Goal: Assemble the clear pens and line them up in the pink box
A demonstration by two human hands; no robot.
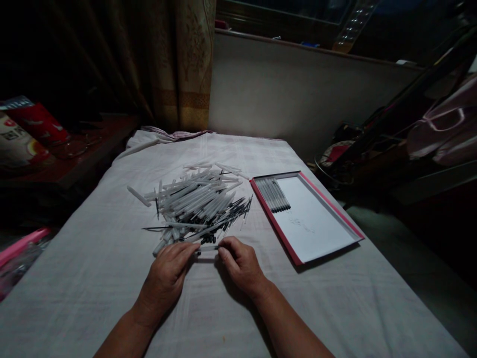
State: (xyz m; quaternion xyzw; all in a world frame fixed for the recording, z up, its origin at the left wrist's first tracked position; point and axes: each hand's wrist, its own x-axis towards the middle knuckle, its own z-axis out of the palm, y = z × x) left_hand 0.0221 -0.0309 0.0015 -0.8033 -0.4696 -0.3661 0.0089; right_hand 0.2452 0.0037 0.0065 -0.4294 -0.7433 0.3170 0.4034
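Clear plastic pen tube [207,249] in the head view, just below centre toward six o'clock, long axis nine to three. Left hand [166,272] pinches the nine end, right hand [241,263] the three, fingers [230,242] closed on both. Frosty round tubes [197,196] and skinny dark refills [237,211] sprawl at twelve. Red-edged shallow tray [276,226] at two: neat slick pens [274,194], black ends toward five. Wrinkly pale cloth [223,318] underneath.

The pen [207,248] is a skinny see-through tube, dark near its right end, held pretty much level and crosswise by both ends, at the near side of a messy heap of clear and black pen parts [201,199].
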